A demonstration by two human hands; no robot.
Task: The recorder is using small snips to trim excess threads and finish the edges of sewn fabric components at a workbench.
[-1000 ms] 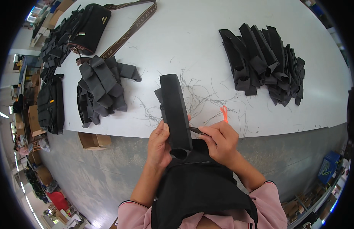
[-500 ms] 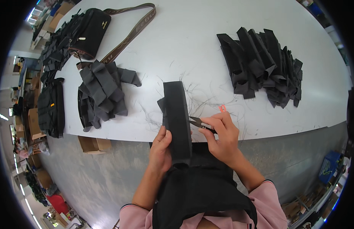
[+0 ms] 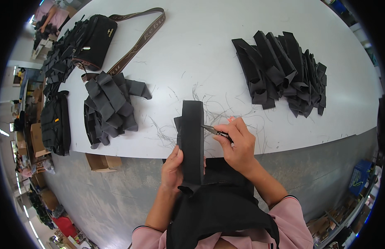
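My left hand [image 3: 172, 169] grips a long black fabric strip [image 3: 192, 141] by its lower part, with the thumb on the near left side and the fingers behind. The strip stands lengthwise away from me, and a small folded tab shows at its left edge. In my right hand [image 3: 239, 146] is a pair of small dark thread snips [image 3: 217, 132], closed in the fingers. Its tips touch or nearly touch the strip's right edge. An orange-red loop shows just above my right fingers. Loose cut threads [image 3: 217, 111] lie scattered on the white table [image 3: 200, 50] around the strip.
Piles of black fabric pieces lie at right [image 3: 283, 74] and left [image 3: 111, 103]. Behind the left pile is a black bag [image 3: 95, 41] with a brown patterned strap; a black backpack [image 3: 55, 123] sits by the left edge. A cardboard box [image 3: 103, 162] is below the table. Another person [image 3: 55, 18] is far left.
The fabric strip has come slightly nearer to me and stands straighter. My right hand has shifted a little left and up, bringing the snips' tips to the strip's right edge.
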